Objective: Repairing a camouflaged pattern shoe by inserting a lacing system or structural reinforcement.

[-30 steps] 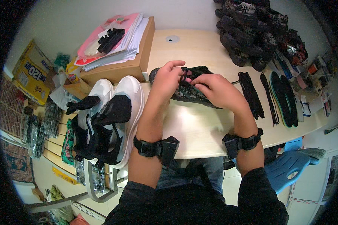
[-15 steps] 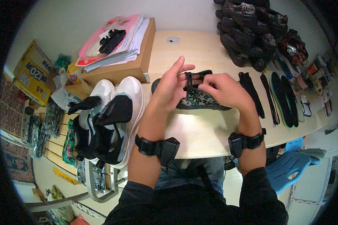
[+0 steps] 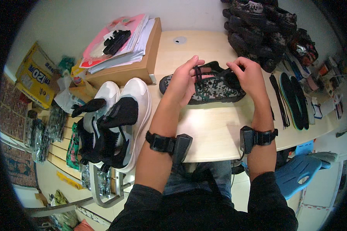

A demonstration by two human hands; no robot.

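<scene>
A camouflage shoe point(image 3: 218, 90) with a dark sole lies sideways on the table in front of me, toe to the left. My left hand point(image 3: 184, 82) is at its lacing, with black shoelace point(image 3: 198, 73) strands between the thumb and the fingers. My right hand point(image 3: 250, 75) is raised over the heel end, thumb and forefinger pinched by the shoe's opening; whatever they grip is too small to make out. Black straps with small boxes sit on both my forearms.
White-and-black sneakers point(image 3: 137, 100) stand at the left, before a cardboard box point(image 3: 152, 57) topped with papers. Dark camouflage shoes point(image 3: 254, 34) are piled at the back right. Black laces point(image 3: 280, 102) and insoles point(image 3: 293, 101) lie along the right; a blue chair point(image 3: 298, 177) stands below.
My right hand has drawn right and up from the lacing to above the heel end. My left hand has moved slightly right, its thumb nearer the fingers. More of the shoe shows.
</scene>
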